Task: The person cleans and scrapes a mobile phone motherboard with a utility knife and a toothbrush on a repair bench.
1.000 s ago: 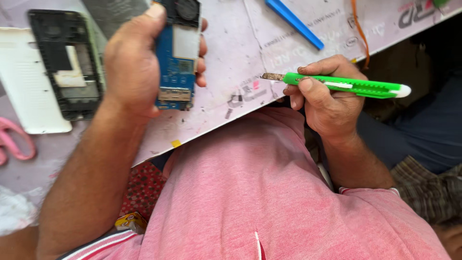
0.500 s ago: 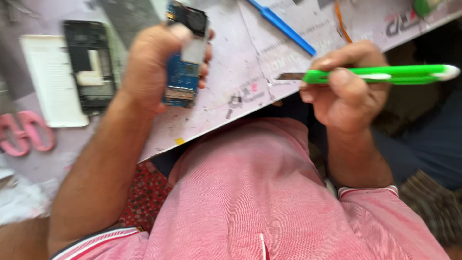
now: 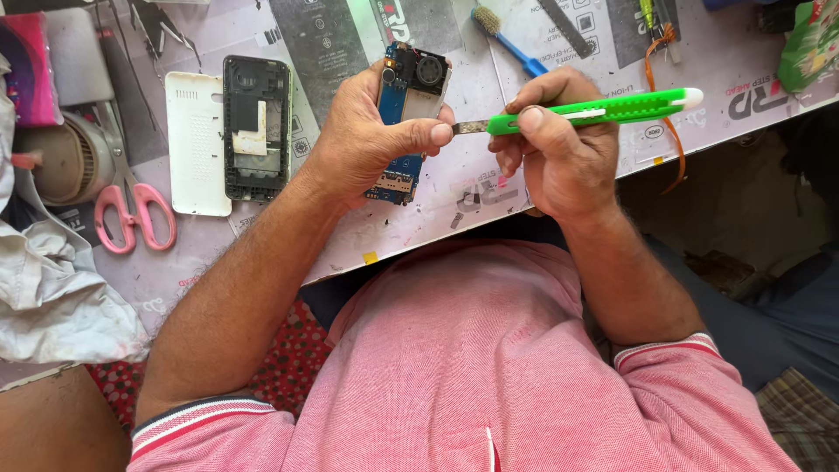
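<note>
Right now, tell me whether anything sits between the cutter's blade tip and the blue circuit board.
Only the thumb of the left hand, which holds the blue circuit board, lies there. The blade tip of the green utility cutter, held in the right hand, points at that thumb's tip; nothing else visible intervenes.

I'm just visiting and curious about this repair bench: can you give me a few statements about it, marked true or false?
1. The left hand holds a blue circuit board. True.
2. The right hand holds a red screwdriver. False: it holds a green knife.
3. Pink scissors lie left of the white cover. True.
4. The knife's blade points away from the board. False: it points toward it.
5. The brush has a blue handle. True.
</note>
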